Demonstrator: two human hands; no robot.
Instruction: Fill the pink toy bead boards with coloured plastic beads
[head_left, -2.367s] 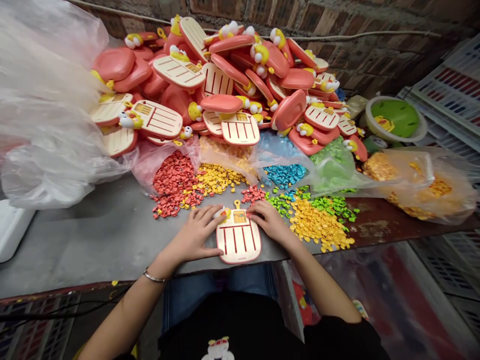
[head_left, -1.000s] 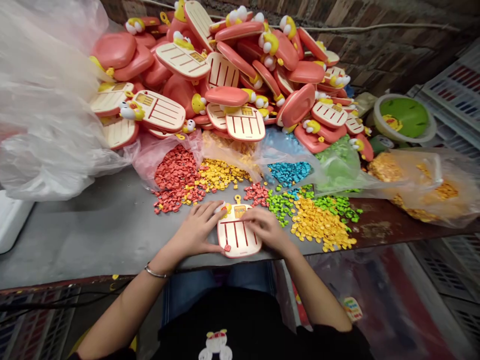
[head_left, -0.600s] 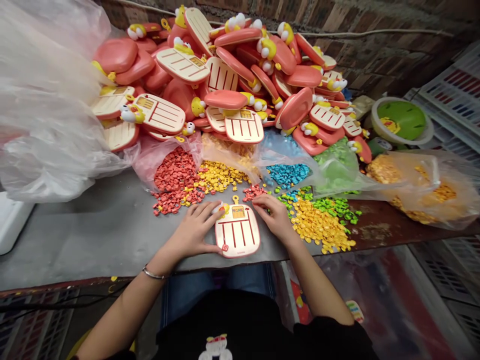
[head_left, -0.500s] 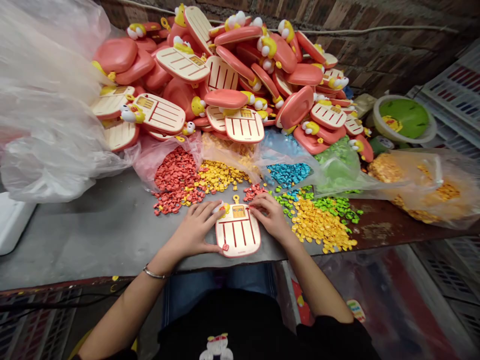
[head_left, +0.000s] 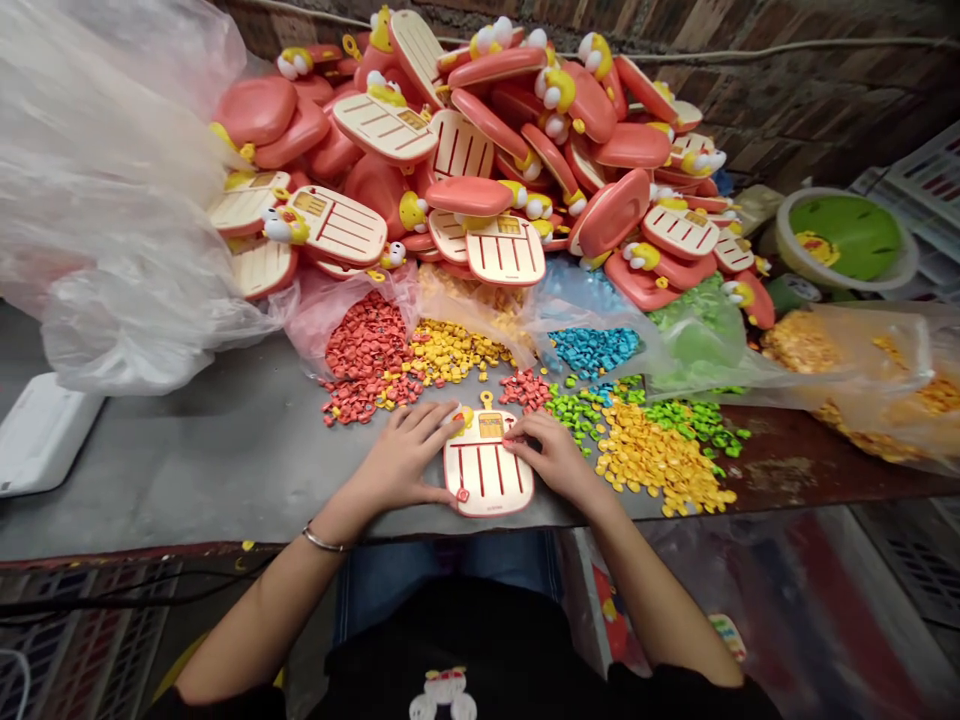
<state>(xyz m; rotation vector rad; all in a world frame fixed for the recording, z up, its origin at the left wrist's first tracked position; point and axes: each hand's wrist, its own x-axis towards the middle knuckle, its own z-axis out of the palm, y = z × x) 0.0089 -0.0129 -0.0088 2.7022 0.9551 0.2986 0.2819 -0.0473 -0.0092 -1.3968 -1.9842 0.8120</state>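
Note:
A cream slotted toy board (head_left: pixel 489 480) with a red rim, a yellow ring on top and a small yellow window lies on the table in front of me. My left hand (head_left: pixel 409 455) grips its left edge, fingers by the yellow-and-white figure at the top corner. At the lower left corner a small red piece (head_left: pixel 462 495) sits beside the thumb. My right hand (head_left: pixel 551 450) is closed in a pinch over the upper right of the board, at the end of a slot. Whatever its fingertips hold is too small and covered to name.
Loose red pieces (head_left: pixel 367 350), yellow pieces (head_left: pixel 461 348), blue pieces (head_left: pixel 596 350), green pieces (head_left: pixel 694 415) and yellow discs (head_left: pixel 656 455) lie in heaps, several spilling from bags. Behind them rises a pile of similar boards (head_left: pixel 506 250). A large plastic bag (head_left: pixel 127 220) stands left.
The camera view has shifted, so the whole scene sits further right. My right hand's fingertips have moved slightly down along the board's upper right. My left hand keeps its hold.

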